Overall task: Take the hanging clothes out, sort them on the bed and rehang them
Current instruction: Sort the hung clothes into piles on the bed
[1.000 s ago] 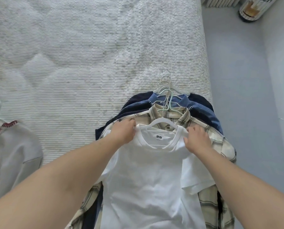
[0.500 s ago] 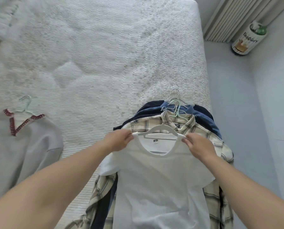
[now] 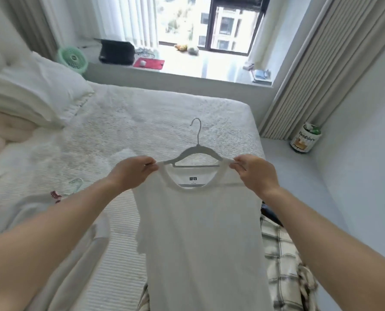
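Note:
A white T-shirt (image 3: pixel 200 232) hangs on a white hanger (image 3: pixel 197 151) in the air above the bed (image 3: pixel 155 122). My left hand (image 3: pixel 131 171) pinches its left shoulder and my right hand (image 3: pixel 255 173) pinches its right shoulder, both at the hanger's ends. The hanger's hook points up. Behind the shirt at the lower right, a plaid shirt (image 3: pixel 281 261) lies on the bed edge with a dark garment (image 3: pixel 269 213) peeking out above it. A white sweater with red stitching (image 3: pixel 52 198) on a pale green hanger (image 3: pixel 77 182) lies at the left.
Pillows (image 3: pixel 32 95) are stacked at the bed's head on the left. A green fan (image 3: pixel 72 60), a dark bag (image 3: pixel 116 52) and small items sit on the window ledge. A printed canister (image 3: pixel 306 138) stands on the floor by the right curtain (image 3: pixel 317 63).
Both hands have lifted the white T-shirt on its hanger off the clothes pile into the air. The view has tilted up to show the window and pillows.

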